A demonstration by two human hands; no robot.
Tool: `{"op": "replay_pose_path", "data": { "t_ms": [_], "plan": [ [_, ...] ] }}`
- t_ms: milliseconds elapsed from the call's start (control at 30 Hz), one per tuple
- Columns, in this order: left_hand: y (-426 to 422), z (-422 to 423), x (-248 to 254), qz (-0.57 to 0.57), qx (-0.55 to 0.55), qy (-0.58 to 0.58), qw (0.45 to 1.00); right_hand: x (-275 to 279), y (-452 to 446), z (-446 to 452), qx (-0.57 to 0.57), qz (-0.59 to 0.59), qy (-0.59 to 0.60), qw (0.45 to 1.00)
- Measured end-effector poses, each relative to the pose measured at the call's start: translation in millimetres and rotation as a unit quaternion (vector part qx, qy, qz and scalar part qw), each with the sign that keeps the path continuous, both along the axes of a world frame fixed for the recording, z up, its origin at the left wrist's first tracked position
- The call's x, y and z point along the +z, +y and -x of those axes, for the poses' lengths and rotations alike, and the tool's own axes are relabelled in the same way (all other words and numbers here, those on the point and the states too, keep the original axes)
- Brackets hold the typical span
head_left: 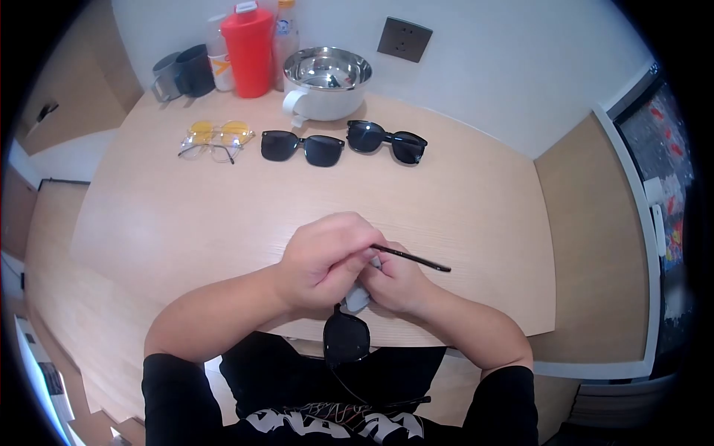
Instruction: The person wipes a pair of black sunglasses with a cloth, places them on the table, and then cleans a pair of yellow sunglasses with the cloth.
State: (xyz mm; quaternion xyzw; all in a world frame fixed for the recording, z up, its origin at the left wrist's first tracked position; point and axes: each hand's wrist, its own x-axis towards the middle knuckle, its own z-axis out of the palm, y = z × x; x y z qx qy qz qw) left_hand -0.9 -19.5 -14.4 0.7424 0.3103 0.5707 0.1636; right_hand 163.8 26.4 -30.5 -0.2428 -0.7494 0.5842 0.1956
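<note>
Both hands meet near the table's front edge around a pair of black sunglasses (pixel 346 338). One dark lens hangs below the hands, and a thin black temple arm sticks out to the right. My left hand (pixel 323 256) has its fingers closed on the sunglasses, its back turned up. Just right of it and partly behind, my right hand (pixel 398 281) is closed around a light grey cloth (pixel 358 297), which shows between the hands and above the lens. The other lens is hidden by the hands.
On the wooden table (pixel 186 215), yellow-tinted glasses (pixel 221 132), clear glasses (pixel 208 152) and two dark sunglasses (pixel 303 149) (pixel 387 142) lie in a row. Behind stand a steel-lined white bowl (pixel 327 93), a red container (pixel 248 52), bottles (pixel 285 37) and two mugs (pixel 195 70).
</note>
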Motion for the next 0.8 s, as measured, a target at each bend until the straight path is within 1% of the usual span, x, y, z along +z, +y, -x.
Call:
{"op": "replay_pose_path", "data": {
  "t_ms": [67,167,267,300,400,467,567,667,767,800],
  "plan": [
    [1.4,0.7,-1.5,-0.01,0.017,-0.01,1.0,-3.5,1.4,-2.9,-0.003,0.043,-0.008,0.999],
    [1.6,3.4,-1.8,-0.017,0.038,-0.014,0.999,-7.2,5.3,-5.4,0.022,0.106,0.033,0.994],
    [2.5,2.0,-2.2,-0.037,0.066,0.002,0.997,5.7,4.0,-7.0,0.029,0.134,0.039,0.99],
    [2.8,0.3,-3.0,-0.046,0.077,0.009,0.996,8.5,4.7,-6.0,0.03,0.122,0.035,0.992],
    [2.6,-5.9,-3.8,-0.044,0.055,-0.004,0.998,17.7,6.2,-1.1,0.037,0.08,0.017,0.996],
    [0.1,-7.2,-1.8,-0.041,0.048,0.015,0.998,24.4,6.2,0.5,0.047,0.038,-0.004,0.998],
    [-2.6,-9.2,-2.0,-0.045,0.028,0.02,0.998,11.3,3.3,3.4,0.026,0.094,0.027,0.995],
    [-2.2,-7.3,-1.8,-0.05,0.012,0.015,0.999,-3.1,1.3,4.7,-0.029,0.096,0.027,0.995],
    [2.0,-7.0,-5.5,-0.081,-0.01,0.008,0.997,-24.2,5.7,1.5,-0.037,0.002,0.037,0.999],
    [3.0,-6.6,-6.4,-0.095,-0.019,0.005,0.995,-24.0,5.2,0.9,-0.037,0.02,0.031,0.999]
  ]
}}
